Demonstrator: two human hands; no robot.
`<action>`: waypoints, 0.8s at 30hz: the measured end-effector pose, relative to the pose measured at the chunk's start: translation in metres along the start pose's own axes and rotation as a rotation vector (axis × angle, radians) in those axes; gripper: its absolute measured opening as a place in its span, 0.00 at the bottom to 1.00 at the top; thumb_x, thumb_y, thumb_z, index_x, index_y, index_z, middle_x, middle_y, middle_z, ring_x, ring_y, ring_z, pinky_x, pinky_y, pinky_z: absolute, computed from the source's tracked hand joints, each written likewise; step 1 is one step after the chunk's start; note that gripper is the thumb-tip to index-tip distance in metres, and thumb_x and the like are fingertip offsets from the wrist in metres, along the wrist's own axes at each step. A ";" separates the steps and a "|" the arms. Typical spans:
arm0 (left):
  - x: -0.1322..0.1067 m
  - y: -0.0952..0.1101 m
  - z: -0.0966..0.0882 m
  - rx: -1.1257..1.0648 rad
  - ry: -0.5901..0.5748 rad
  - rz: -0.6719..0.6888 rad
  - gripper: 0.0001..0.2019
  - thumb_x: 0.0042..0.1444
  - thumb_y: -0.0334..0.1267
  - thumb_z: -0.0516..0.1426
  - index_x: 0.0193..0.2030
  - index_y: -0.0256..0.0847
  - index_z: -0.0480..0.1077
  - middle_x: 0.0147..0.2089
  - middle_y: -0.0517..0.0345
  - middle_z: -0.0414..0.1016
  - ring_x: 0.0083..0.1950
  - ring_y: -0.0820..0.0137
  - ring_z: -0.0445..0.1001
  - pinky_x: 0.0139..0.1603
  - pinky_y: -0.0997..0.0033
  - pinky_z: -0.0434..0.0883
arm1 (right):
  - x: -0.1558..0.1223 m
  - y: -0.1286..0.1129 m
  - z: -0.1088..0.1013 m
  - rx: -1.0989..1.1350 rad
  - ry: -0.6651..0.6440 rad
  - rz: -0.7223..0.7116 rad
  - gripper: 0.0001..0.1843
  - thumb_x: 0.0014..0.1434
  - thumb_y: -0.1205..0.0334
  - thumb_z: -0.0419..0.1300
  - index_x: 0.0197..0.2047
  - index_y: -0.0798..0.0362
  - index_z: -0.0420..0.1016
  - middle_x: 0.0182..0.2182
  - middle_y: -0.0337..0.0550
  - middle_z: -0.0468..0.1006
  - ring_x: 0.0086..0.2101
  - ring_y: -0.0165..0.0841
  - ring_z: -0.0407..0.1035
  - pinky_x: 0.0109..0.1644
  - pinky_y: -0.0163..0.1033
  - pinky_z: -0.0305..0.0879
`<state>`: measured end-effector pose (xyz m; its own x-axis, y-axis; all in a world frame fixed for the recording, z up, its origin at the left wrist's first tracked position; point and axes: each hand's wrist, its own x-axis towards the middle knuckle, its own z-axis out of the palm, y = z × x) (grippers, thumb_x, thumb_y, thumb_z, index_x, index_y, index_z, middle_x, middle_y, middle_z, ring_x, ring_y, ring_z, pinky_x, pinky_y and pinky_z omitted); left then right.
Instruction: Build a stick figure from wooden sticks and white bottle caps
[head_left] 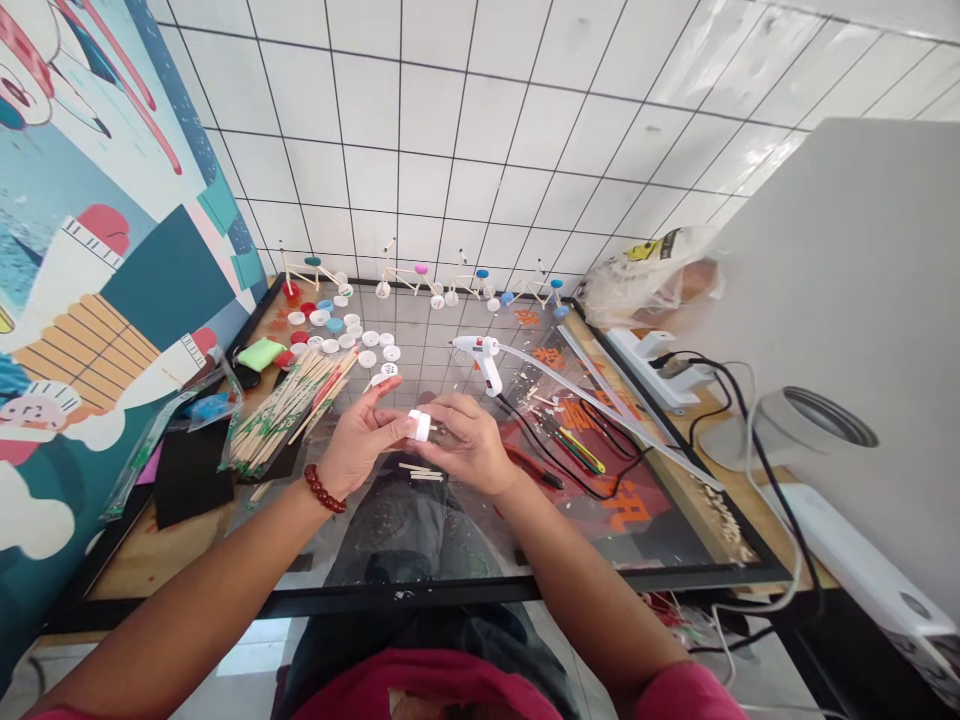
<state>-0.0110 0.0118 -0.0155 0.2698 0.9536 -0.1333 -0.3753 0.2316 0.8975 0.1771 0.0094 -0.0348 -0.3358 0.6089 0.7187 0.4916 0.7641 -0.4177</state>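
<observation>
Between my hands, over the near middle of the glass-topped table, is a white bottle cap [419,425]; it looks like two caps pressed together. My left hand [366,440], with a beaded bracelet, pinches it between thumb and fingers. A short wooden stick [434,428] juts from its right side toward my right hand [469,440], whose fingers are closed around that side and partly hide the stick. Just below lie several short cut sticks [424,473]. A white glue gun [480,358] lies beyond my right hand.
Loose bottle caps [367,358] and a bundle of wooden sticks [289,405] lie left. Small bicycle-like models [469,285] line the back edge. At right are a utility knife [581,450], red-handled pliers [534,467], glue sticks [600,375], cables and a power strip [652,365].
</observation>
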 end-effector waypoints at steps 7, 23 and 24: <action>0.004 -0.001 -0.010 0.078 -0.037 0.103 0.48 0.39 0.36 0.76 0.67 0.38 0.63 0.36 0.57 0.85 0.37 0.69 0.82 0.39 0.72 0.79 | 0.000 -0.001 -0.004 -0.023 -0.010 0.013 0.14 0.66 0.54 0.65 0.52 0.49 0.78 0.41 0.47 0.81 0.41 0.37 0.76 0.46 0.44 0.74; 0.001 -0.004 -0.007 0.165 -0.049 0.147 0.46 0.45 0.38 0.74 0.70 0.39 0.60 0.46 0.50 0.84 0.42 0.67 0.81 0.46 0.68 0.78 | -0.003 0.005 0.000 -0.073 -0.028 -0.019 0.20 0.66 0.58 0.63 0.61 0.47 0.74 0.45 0.49 0.79 0.45 0.40 0.75 0.50 0.48 0.73; 0.001 -0.003 -0.007 0.158 -0.048 0.137 0.47 0.44 0.37 0.74 0.70 0.38 0.59 0.45 0.50 0.84 0.41 0.68 0.81 0.45 0.69 0.78 | -0.003 0.005 0.000 -0.069 -0.029 -0.020 0.21 0.66 0.57 0.64 0.61 0.47 0.73 0.46 0.49 0.79 0.46 0.40 0.75 0.50 0.48 0.73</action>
<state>-0.0161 0.0131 -0.0218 0.2689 0.9631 0.0114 -0.2684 0.0636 0.9612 0.1805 0.0111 -0.0393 -0.3691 0.6002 0.7096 0.5382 0.7605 -0.3633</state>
